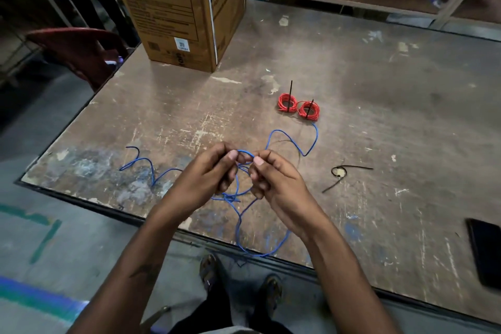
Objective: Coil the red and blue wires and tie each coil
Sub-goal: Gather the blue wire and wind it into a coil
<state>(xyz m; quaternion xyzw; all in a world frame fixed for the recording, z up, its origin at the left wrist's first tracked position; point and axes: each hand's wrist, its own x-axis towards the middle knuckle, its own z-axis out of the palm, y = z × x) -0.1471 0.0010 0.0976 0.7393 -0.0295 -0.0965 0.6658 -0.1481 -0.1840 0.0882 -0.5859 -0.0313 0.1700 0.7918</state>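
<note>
Blue wire (291, 141) is pinched by curled fingers of left hand (208, 173) and right hand (273, 179) above the table (379, 116), apparently to start a loop; red coils (298, 107) lie tied beyond.

A person seen from above, both forearms bare with no sleeves reaching the wrists. The left hand (206, 173) and right hand (273, 179) wear no gloves, rings or watch. A dark mark shows on the left forearm, well behind the hand. Below the hands: dark trousers and open sandals (208, 270) on both feet.
</note>
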